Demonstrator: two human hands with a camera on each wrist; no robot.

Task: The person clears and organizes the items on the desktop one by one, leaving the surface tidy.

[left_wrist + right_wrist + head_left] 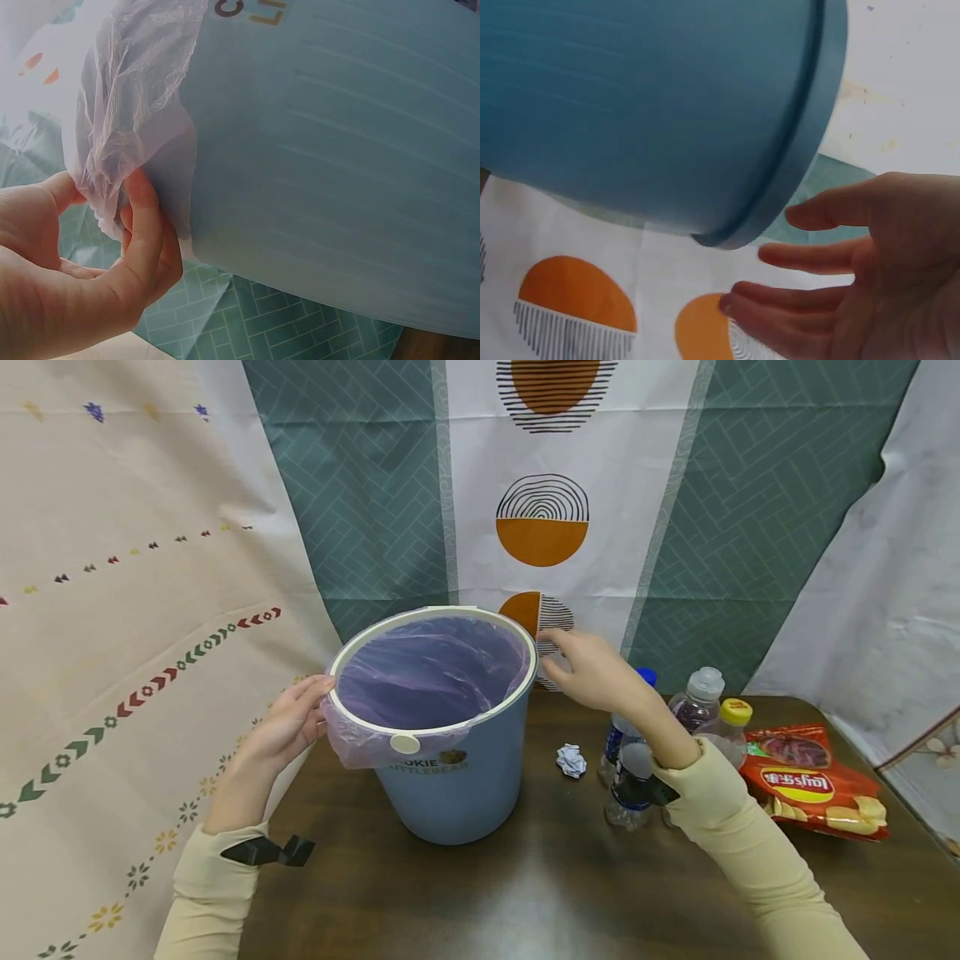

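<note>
A blue trash can with a cream rim stands on the table, lined with a thin pinkish-purple trash bag. The bag's edge folds over the rim at the front left. There my left hand pinches the bag and rim between thumb and fingers; the left wrist view shows the crumpled bag at the fingertips. Just off the can's right side is my right hand, its fingers loosely spread. Seen from the right wrist, that hand holds nothing and the can is beside its fingertips.
On the dark wooden table, a crumpled paper ball lies right of the can. Several plastic bottles, among them a yellow-capped bottle, stand partly behind my right forearm. A red Lay's chip bag lies farther right. Patterned cloth hangs behind.
</note>
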